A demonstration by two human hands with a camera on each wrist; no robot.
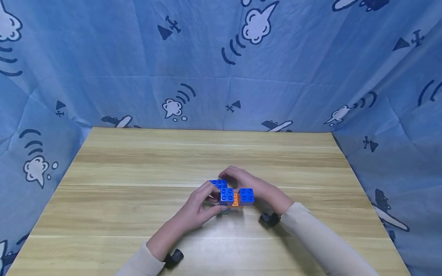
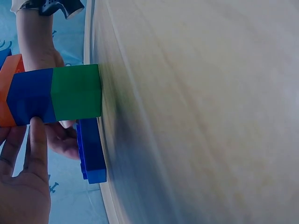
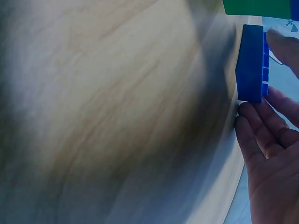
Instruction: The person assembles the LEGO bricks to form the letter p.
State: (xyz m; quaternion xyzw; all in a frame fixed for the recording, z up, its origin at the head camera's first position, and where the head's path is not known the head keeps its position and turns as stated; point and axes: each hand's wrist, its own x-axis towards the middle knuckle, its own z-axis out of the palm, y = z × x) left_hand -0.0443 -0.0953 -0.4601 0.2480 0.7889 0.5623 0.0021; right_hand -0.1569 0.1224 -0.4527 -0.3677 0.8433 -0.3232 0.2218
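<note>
At the table's middle both hands hold a small build of toy bricks. In the head view two blue bricks (image 1: pixel 226 194) (image 1: pixel 246 195) sit on an orange brick (image 1: pixel 235 201). The left wrist view shows a green brick (image 2: pixel 75 92) beneath the blue one (image 2: pixel 30 95), resting against the wooden table (image 1: pixel 138 214). My left hand (image 1: pixel 211 198) pinches the build's near left end, a finger (image 2: pixel 36 140) on the blue brick. My right hand (image 1: pixel 241 180) curls over the far side and grips a separate low blue brick (image 3: pixel 251 63), also visible behind the build (image 1: pixel 218 183).
Blue cloth printed with clouds and planes (image 1: pixel 221 69) walls the table at the back and on both sides. A black wrist camera (image 1: pixel 173 258) sits on the left forearm and another (image 1: pixel 269 219) on the right. Bare wood lies all around the hands.
</note>
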